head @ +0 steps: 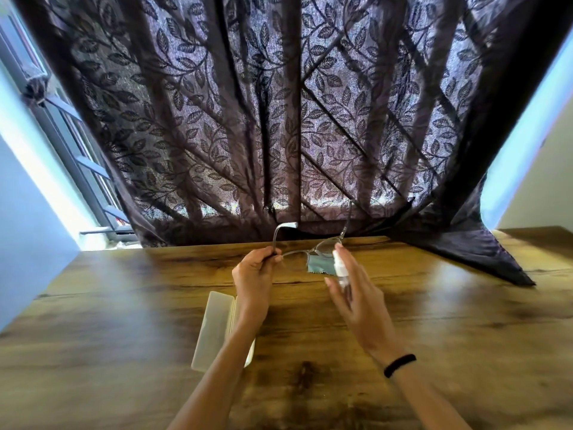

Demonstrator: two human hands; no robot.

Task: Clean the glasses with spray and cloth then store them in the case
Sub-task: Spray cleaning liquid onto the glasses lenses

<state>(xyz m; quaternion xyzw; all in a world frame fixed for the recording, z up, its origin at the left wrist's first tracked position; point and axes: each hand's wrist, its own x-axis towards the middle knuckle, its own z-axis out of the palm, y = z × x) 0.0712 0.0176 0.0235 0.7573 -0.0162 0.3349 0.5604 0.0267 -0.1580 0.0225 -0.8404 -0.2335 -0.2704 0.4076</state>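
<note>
Clear-framed glasses (305,251) with their arms unfolded hang above the wooden table (434,305). My left hand (252,276) grips them at the left hinge. My right hand (356,293) holds a small white spray bottle (339,268), index finger on its top, nozzle close to the right lens. A blue-green cloth (321,265) lies on the table under the glasses, partly hidden by the bottle. A pale flat glasses case (214,327) lies on the table beneath my left forearm, which covers part of it.
A dark leaf-patterned curtain (279,119) hangs behind the table's far edge, and its right corner (471,252) drapes onto the tabletop. A window with bars (86,169) is at the left. A black band (400,364) circles my right wrist.
</note>
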